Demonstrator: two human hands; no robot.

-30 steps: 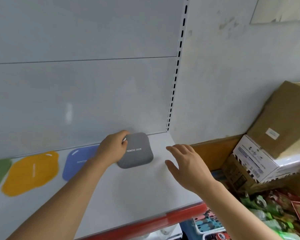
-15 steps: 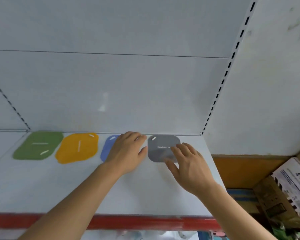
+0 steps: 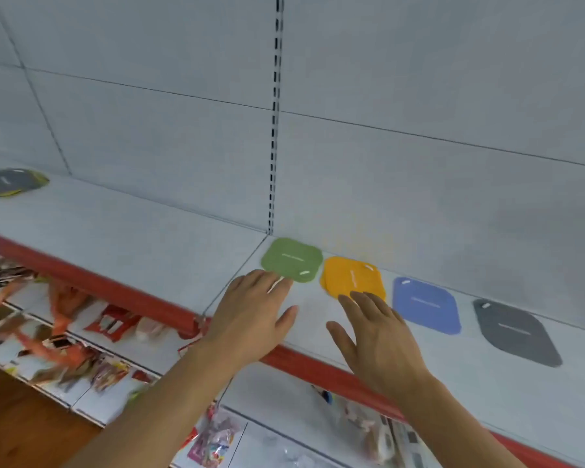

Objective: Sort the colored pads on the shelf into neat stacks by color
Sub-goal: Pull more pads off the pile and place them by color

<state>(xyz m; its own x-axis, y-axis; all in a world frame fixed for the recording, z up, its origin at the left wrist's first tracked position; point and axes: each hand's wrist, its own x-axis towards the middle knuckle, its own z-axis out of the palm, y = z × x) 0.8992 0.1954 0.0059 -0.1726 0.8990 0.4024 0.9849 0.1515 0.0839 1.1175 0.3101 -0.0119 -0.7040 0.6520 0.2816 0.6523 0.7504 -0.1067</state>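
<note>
Green pad point(image 3: 291, 259) and orange pad point(image 3: 352, 277) lie just beyond our flat, empty left hand point(image 3: 254, 307) and right hand point(image 3: 374, 329).

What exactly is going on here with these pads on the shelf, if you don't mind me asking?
A person is sorting colored pads on a white shelf. Green, orange, blue and gray pads lie in a row. Both hands are open and hold nothing: the left hand is by the green pad, the right hand by the orange one. Another gray pile lies far left, unsorted.
</note>
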